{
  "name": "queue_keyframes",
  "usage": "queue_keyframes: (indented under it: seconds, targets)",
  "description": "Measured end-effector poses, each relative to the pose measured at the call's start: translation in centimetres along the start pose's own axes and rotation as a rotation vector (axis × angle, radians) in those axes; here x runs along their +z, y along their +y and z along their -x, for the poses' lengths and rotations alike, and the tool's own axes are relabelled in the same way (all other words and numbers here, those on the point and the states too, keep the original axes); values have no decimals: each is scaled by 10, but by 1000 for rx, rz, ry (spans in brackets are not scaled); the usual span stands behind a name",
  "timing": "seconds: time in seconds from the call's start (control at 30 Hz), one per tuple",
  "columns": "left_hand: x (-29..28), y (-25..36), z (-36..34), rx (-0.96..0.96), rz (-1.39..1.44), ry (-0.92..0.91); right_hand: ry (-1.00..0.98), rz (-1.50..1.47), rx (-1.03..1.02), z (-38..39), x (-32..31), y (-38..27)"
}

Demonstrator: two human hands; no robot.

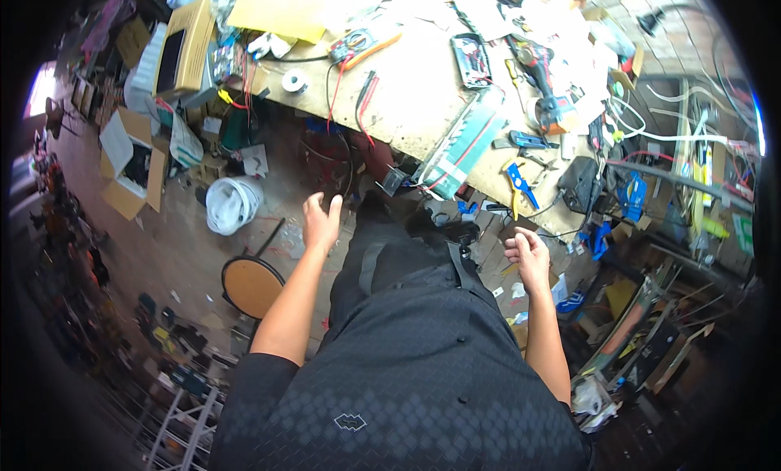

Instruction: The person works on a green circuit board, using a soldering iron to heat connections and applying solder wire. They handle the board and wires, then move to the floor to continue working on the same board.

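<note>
My left hand hangs in the air in front of the workbench, fingers apart and nothing in it. Lower and to the right, my right hand is held beside my body with its fingers loosely bent, also without anything in it. The nearest tool to it is a pair of blue and yellow wire strippers on the bench edge. Between the two hands, a long green pack with a red wire lies slanted over the bench's front edge. A small clear-sided piece sits at its near end.
A multimeter with red and black leads, a solder spool, a cordless drill and a screwdriver set lie on the bench. On the floor at left stand a white bucket, a round stool and an open carton.
</note>
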State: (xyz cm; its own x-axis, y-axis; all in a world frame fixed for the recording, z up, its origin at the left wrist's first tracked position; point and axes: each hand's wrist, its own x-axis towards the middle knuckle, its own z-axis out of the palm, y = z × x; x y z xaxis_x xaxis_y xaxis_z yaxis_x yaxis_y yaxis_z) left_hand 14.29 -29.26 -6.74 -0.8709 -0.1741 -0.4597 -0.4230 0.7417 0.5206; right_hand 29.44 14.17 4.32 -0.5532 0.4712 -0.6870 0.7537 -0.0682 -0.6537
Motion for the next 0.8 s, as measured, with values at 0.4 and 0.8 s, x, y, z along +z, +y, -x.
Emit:
queue_keyframes:
  seconds: [0.4,0.8]
  targets:
    - [-10,-168,19,-411,-57,-127,48,-22,-176,-15,66,-99]
    - [-34,-150,4,-343,345,13,-103,95,-413,21,48,-151]
